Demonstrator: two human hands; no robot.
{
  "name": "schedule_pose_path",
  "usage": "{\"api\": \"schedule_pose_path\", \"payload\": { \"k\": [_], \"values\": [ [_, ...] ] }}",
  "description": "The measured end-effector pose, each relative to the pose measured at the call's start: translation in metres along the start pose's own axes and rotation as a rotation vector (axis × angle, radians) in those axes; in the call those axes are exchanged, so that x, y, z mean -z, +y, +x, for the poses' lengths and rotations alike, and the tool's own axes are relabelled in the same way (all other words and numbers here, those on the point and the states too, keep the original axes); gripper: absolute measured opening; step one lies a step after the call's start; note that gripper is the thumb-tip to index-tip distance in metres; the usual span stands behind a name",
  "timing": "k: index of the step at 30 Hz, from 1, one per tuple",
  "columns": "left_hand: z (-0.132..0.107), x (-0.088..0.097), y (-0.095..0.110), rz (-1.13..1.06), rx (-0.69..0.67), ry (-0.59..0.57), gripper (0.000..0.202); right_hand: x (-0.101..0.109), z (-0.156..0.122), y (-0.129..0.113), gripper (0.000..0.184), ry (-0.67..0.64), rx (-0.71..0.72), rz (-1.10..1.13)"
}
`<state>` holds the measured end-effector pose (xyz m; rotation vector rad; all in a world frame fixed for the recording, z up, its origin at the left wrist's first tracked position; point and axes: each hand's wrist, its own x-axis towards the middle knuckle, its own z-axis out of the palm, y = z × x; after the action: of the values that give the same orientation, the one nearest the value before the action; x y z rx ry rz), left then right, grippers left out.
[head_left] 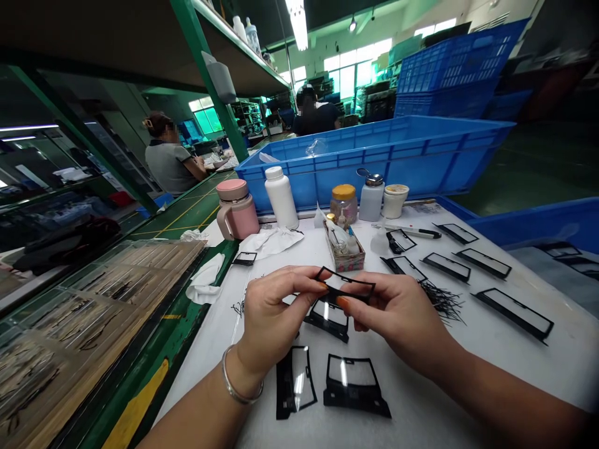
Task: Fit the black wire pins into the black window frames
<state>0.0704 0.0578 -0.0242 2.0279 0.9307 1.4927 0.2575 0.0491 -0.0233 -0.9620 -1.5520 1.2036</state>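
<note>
one large blue plastic crate [374, 171] stands behind a long white-covered bench [515, 374], and a seated co-worker [168, 165] works farther off to the left. beyond the bench's left edge lie clear plastic trays [93, 299] of thin black strips. along the far edge stand a pink mug [236, 209], a white bottle [281, 196], a pump dispenser bottle [372, 198] and a small box of little bottles [344, 249]. toward the right edge lie several black frames with clear film [515, 315], just beside a tangled bundle of thin black strips [442, 300]. two larger framed pieces [353, 386] sit at the near edge, directly below the hands. mid-bench, the left hand [276, 312], with a silver bangle [241, 379] on its wrist, and the right hand [393, 312] each pinch one end of a thin black frame [347, 280] — a narrow grip between thumb and fingertips — holding it in the air above another frame [327, 318].
</note>
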Motion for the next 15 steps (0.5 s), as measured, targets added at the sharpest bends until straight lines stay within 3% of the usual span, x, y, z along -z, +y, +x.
{"api": "schedule_pose_path", "payload": {
  "k": [5,10,15],
  "values": [
    [0.0003,0.0000,-0.0017,-0.006,-0.019,-0.013,0.012,-0.0004,-0.0012,0.0022,0.011,0.018,0.012,-0.040],
    [0.0042,-0.0002,-0.0021,-0.051,0.056,-0.071,0.009,-0.0004,0.0004,0.0017,0.012,0.059,0.017,-0.111],
    [0.0074,0.0019,0.0009,0.023,0.049,-0.081,0.005,0.0001,0.0006,-0.0001,0.011,0.062,0.012,-0.169]
  ]
}}
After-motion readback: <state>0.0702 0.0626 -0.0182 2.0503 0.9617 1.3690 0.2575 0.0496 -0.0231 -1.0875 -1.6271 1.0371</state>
